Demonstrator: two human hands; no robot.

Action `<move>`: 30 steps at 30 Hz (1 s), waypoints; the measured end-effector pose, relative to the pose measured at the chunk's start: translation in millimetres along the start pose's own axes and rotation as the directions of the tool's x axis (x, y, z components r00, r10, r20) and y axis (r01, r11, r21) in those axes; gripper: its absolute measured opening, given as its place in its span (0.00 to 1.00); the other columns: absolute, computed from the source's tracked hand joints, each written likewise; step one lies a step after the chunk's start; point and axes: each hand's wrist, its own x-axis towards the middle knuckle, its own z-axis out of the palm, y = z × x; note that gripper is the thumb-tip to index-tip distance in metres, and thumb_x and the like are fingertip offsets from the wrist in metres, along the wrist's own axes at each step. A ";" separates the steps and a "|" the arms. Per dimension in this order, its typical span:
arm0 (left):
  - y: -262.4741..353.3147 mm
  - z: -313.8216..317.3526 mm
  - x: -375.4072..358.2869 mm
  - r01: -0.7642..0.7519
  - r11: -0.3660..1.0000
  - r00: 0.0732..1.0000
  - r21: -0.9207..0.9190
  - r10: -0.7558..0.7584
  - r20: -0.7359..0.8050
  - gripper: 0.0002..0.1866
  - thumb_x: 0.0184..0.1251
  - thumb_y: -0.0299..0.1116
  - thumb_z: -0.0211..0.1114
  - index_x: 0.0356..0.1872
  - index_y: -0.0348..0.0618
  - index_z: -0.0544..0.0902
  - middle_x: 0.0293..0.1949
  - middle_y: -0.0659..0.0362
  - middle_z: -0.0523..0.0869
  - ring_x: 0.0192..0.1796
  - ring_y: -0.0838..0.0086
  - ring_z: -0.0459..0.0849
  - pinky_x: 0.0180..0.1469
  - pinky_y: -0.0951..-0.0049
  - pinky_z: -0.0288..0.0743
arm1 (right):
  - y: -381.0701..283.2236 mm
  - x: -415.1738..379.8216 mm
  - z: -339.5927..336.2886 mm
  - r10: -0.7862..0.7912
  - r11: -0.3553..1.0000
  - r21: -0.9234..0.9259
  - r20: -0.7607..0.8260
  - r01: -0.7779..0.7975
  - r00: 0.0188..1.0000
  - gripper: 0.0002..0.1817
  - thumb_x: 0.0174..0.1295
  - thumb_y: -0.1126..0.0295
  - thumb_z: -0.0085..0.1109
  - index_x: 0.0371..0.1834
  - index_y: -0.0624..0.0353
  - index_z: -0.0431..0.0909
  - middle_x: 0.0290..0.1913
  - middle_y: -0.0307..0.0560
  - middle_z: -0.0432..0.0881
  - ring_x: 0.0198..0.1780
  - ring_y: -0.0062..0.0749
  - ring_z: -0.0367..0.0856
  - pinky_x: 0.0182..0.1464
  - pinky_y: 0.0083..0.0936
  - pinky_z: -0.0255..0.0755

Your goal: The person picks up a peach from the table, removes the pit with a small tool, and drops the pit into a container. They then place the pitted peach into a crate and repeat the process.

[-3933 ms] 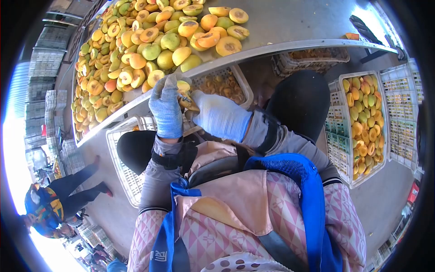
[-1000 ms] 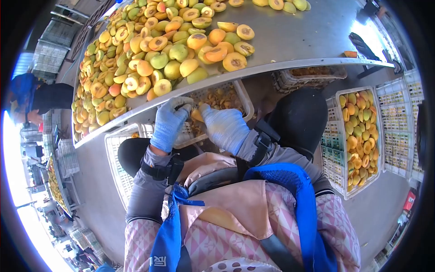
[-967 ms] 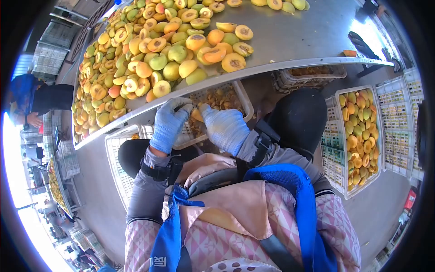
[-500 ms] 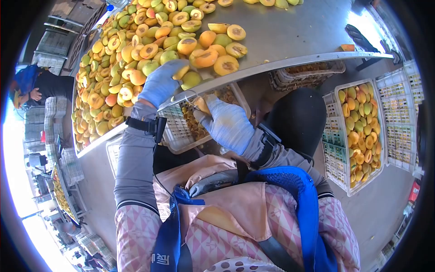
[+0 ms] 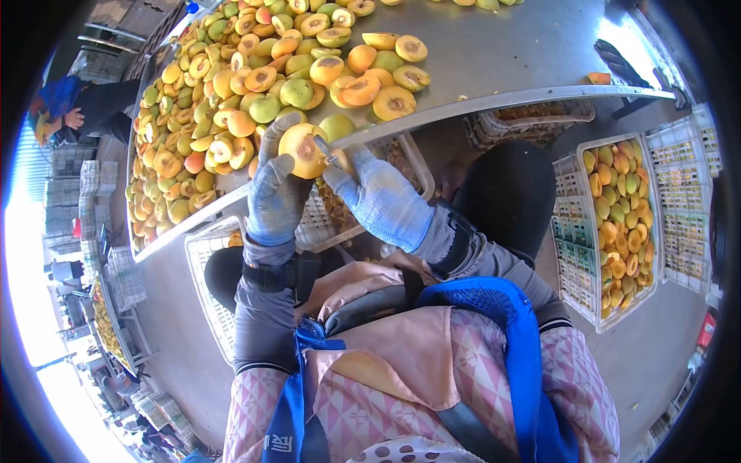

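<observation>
My left hand (image 5: 274,197), in a blue-grey knit glove, grips a yellow peach half (image 5: 302,151) just off the table's front edge, its cut face turned up toward me. Gloved likewise, my right hand (image 5: 386,202) is closed around the short handle of a pitting tool (image 5: 332,156). The tool's metal tip lies at the right side of the cut face, near the brown centre. Behind both hands, a heap of halved peaches (image 5: 231,116) covers the left of the metal table (image 5: 471,58), several with brown centres showing. One greenish peach half (image 5: 337,126) rests at the edge beside the held one.
Under the table edge stands a crate (image 5: 421,166) with pieces inside. A white crate of peach halves (image 5: 590,239) is on the floor at right, next to more crates (image 5: 679,208). Another person (image 5: 73,116) is at far left, near stacked crates.
My left hand has come back from the heap with a peach half and turned it up in front of me. The tool in my right hand now meets its cut face.
</observation>
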 end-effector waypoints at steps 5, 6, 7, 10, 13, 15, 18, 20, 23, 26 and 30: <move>-10.7 10.5 -7.9 -0.145 0.969 0.989 0.198 0.149 -0.006 0.33 0.63 0.44 0.61 0.66 0.38 0.64 0.58 0.50 0.72 0.61 0.64 0.72 0.66 0.66 0.65 | -1.7 -2.6 8.5 0.045 0.998 -0.048 0.002 -0.045 0.999 0.18 0.68 0.62 0.56 0.50 0.67 0.71 0.30 0.62 0.81 0.31 0.57 0.82 0.30 0.43 0.73; -12.7 11.1 -8.6 -0.176 0.955 0.983 0.240 0.184 -0.009 0.33 0.63 0.44 0.61 0.66 0.38 0.63 0.58 0.50 0.72 0.61 0.65 0.71 0.66 0.66 0.64 | -2.0 -3.0 9.8 0.054 0.998 -0.032 0.000 -0.054 0.999 0.18 0.68 0.62 0.56 0.50 0.67 0.71 0.31 0.63 0.81 0.32 0.57 0.82 0.31 0.43 0.73; -15.3 9.7 -10.2 -0.169 0.932 0.982 0.321 0.188 -0.030 0.32 0.62 0.42 0.60 0.65 0.37 0.64 0.58 0.51 0.72 0.61 0.65 0.71 0.66 0.67 0.63 | -2.3 -3.0 10.6 0.055 0.998 0.009 0.006 -0.055 0.998 0.18 0.67 0.63 0.56 0.50 0.67 0.71 0.31 0.63 0.81 0.32 0.58 0.82 0.32 0.44 0.74; -14.8 12.2 -12.8 -0.198 0.878 0.972 0.436 0.234 -0.030 0.29 0.59 0.37 0.56 0.63 0.36 0.68 0.57 0.52 0.73 0.59 0.68 0.71 0.66 0.68 0.63 | -3.7 -1.5 12.2 0.036 0.987 0.157 0.021 -0.039 0.999 0.18 0.67 0.64 0.57 0.50 0.67 0.70 0.31 0.64 0.81 0.34 0.60 0.81 0.33 0.46 0.74; -18.8 14.0 -11.8 -0.263 0.826 0.952 0.498 0.307 -0.007 0.30 0.56 0.37 0.55 0.61 0.36 0.70 0.57 0.52 0.73 0.59 0.67 0.72 0.66 0.67 0.63 | -3.0 -2.4 12.1 0.028 0.982 0.188 0.043 -0.036 0.999 0.18 0.67 0.64 0.57 0.51 0.68 0.69 0.31 0.64 0.81 0.34 0.62 0.81 0.34 0.47 0.74; -20.3 13.4 -11.3 -0.253 0.824 0.952 0.507 0.304 -0.019 0.30 0.55 0.37 0.56 0.61 0.36 0.70 0.57 0.51 0.74 0.58 0.66 0.73 0.66 0.67 0.63 | -5.7 -5.3 8.4 0.087 0.996 -0.007 0.075 -0.086 0.993 0.19 0.66 0.64 0.57 0.51 0.68 0.68 0.29 0.65 0.81 0.33 0.61 0.81 0.33 0.48 0.74; -19.4 11.6 -8.4 -0.212 0.872 0.966 0.442 0.255 -0.040 0.30 0.54 0.38 0.56 0.59 0.36 0.71 0.56 0.51 0.76 0.58 0.66 0.73 0.65 0.67 0.64 | -13.1 -7.1 3.6 0.111 0.983 -0.160 0.092 -0.095 0.990 0.20 0.66 0.63 0.58 0.50 0.68 0.68 0.26 0.64 0.80 0.31 0.61 0.81 0.31 0.49 0.74; -21.7 7.1 -7.0 -0.208 0.882 0.969 0.424 0.244 -0.032 0.28 0.54 0.39 0.56 0.57 0.36 0.72 0.55 0.51 0.76 0.58 0.65 0.74 0.64 0.67 0.66 | -14.6 -8.5 3.9 0.112 0.978 -0.187 0.107 -0.090 0.988 0.20 0.65 0.61 0.59 0.50 0.67 0.68 0.25 0.63 0.79 0.29 0.60 0.81 0.29 0.49 0.74; -23.8 13.2 -8.5 -0.176 0.960 0.981 0.216 0.190 -0.048 0.23 0.63 0.41 0.54 0.55 0.37 0.73 0.53 0.52 0.78 0.55 0.67 0.76 0.59 0.68 0.70 | -15.5 -14.3 5.9 0.058 0.985 -0.166 0.089 -0.043 0.994 0.21 0.64 0.60 0.60 0.49 0.66 0.69 0.24 0.62 0.79 0.29 0.59 0.81 0.29 0.48 0.74; -22.2 14.3 -11.8 -0.112 0.923 0.974 0.369 0.176 -0.145 0.19 0.72 0.43 0.51 0.51 0.38 0.75 0.50 0.53 0.79 0.51 0.69 0.79 0.53 0.70 0.74 | -12.7 -17.0 7.6 -0.043 0.985 -0.164 0.063 0.053 0.997 0.21 0.64 0.59 0.60 0.48 0.66 0.70 0.24 0.61 0.80 0.29 0.59 0.81 0.29 0.48 0.75; -20.7 17.3 -10.3 -0.034 0.950 0.944 0.311 0.132 -0.301 0.14 0.71 0.35 0.52 0.48 0.35 0.76 0.41 0.55 0.82 0.42 0.73 0.80 0.47 0.73 0.76 | -15.4 -15.6 4.3 0.010 0.989 -0.147 0.140 0.010 0.990 0.21 0.63 0.60 0.61 0.49 0.67 0.71 0.27 0.63 0.80 0.31 0.61 0.81 0.32 0.47 0.75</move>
